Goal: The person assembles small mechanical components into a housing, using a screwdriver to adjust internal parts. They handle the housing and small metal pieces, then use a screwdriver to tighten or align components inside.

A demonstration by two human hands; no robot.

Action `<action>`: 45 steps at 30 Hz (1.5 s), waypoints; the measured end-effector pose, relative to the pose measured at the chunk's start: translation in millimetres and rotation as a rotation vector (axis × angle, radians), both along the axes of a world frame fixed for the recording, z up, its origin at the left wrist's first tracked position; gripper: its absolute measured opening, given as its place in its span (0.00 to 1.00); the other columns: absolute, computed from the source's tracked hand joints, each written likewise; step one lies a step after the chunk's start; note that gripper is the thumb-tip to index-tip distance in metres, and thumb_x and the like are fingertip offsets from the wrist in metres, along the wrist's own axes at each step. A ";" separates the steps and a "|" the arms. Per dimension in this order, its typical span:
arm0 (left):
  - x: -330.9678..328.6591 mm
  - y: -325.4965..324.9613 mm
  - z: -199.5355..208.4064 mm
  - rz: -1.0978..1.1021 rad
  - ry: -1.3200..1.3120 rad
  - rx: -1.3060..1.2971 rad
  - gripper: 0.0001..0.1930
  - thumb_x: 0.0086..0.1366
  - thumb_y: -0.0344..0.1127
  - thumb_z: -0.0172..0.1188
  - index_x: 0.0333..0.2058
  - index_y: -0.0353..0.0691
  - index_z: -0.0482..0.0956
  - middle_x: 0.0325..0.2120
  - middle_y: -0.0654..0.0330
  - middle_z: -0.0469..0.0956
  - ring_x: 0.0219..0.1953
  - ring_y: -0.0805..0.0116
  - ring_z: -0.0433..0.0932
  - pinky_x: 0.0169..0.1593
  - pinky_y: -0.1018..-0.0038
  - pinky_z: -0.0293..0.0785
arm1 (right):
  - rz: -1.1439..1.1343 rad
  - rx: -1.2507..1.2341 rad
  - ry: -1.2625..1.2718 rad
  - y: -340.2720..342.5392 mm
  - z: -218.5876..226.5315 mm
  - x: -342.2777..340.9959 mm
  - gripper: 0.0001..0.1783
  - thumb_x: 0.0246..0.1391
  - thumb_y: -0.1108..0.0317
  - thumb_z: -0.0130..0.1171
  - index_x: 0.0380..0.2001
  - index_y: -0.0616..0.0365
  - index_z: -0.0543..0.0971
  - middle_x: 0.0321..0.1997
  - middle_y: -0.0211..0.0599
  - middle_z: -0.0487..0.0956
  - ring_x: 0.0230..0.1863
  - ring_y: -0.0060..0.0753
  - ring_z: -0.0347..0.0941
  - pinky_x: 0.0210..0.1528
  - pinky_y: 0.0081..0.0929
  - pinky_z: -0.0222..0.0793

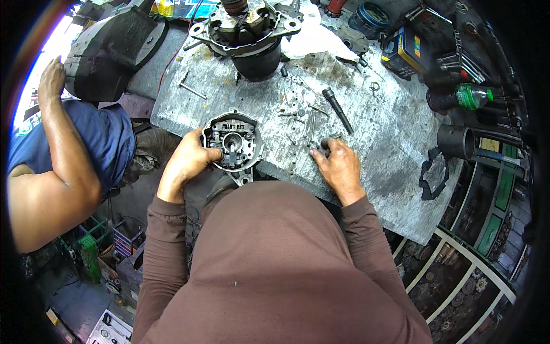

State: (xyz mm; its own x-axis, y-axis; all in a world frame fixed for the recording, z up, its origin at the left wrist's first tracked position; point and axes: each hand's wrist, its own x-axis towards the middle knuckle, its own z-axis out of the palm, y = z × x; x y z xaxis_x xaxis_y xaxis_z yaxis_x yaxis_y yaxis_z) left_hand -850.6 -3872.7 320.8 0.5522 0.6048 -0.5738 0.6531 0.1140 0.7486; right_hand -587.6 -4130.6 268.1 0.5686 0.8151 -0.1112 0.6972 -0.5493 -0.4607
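A round metal alternator housing (257,142) with electrical parts and a central bore rests at the near left edge of the metal-topped workbench (395,155). My left hand (191,157) grips its left rim, the thumb over the front. Farther right, my right hand (339,164) is down at the bench top with its fingers curled and pinched together; whatever lies between the fingertips is too small to tell. Several bolts (311,127) and small pieces of hardware lie just beyond and left of it. A dark, tapered rod-like tool (338,110) lies beyond my right hand.
A larger alternator part (252,57) stands on a black tub at the back. A T-shaped metal tool (192,90) lies left. A black-yellow box (404,51), green-labelled bottle (471,96) and metal cylinder (455,141) stand right. Another person's arm (69,137) reaches in at left.
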 end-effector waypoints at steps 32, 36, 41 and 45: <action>-8.5 4.2 -23.6 -0.029 -0.019 0.058 0.25 0.52 0.29 0.73 0.48 0.20 0.81 0.33 0.48 0.87 0.33 0.64 0.84 0.40 0.66 0.81 | 0.470 0.303 0.285 92.9 32.8 -63.7 0.10 0.55 0.63 0.76 0.41 0.48 0.93 0.58 0.39 0.77 0.66 0.49 0.68 0.69 0.51 0.64; -5.9 3.2 -18.2 -0.028 -0.013 0.063 0.25 0.53 0.29 0.72 0.49 0.20 0.82 0.34 0.48 0.87 0.34 0.63 0.85 0.41 0.65 0.82 | 0.464 0.292 0.206 93.9 35.0 -66.5 0.10 0.55 0.64 0.75 0.41 0.48 0.93 0.57 0.38 0.77 0.66 0.48 0.68 0.66 0.50 0.63; -4.8 2.1 -13.6 -0.021 0.019 0.053 0.26 0.53 0.29 0.72 0.50 0.20 0.82 0.34 0.48 0.88 0.34 0.63 0.85 0.42 0.65 0.82 | 0.491 0.329 0.123 94.4 40.6 -69.8 0.11 0.52 0.63 0.76 0.40 0.50 0.93 0.53 0.38 0.77 0.63 0.48 0.69 0.64 0.51 0.64; -1.2 3.1 -11.9 -0.046 0.021 0.101 0.26 0.53 0.29 0.72 0.50 0.20 0.81 0.33 0.47 0.87 0.33 0.64 0.85 0.40 0.65 0.82 | 0.563 0.122 0.101 104.2 50.5 -67.4 0.12 0.48 0.61 0.77 0.35 0.54 0.92 0.50 0.40 0.79 0.62 0.49 0.70 0.60 0.49 0.64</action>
State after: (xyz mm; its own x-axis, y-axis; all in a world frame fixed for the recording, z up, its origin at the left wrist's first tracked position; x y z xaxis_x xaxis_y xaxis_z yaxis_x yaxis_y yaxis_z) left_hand -851.8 -3869.6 308.9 0.5693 0.6344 -0.5229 0.6716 0.0081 0.7409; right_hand -655.0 -4026.4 318.6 0.0356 0.9990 -0.0282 0.8157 -0.0453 -0.5767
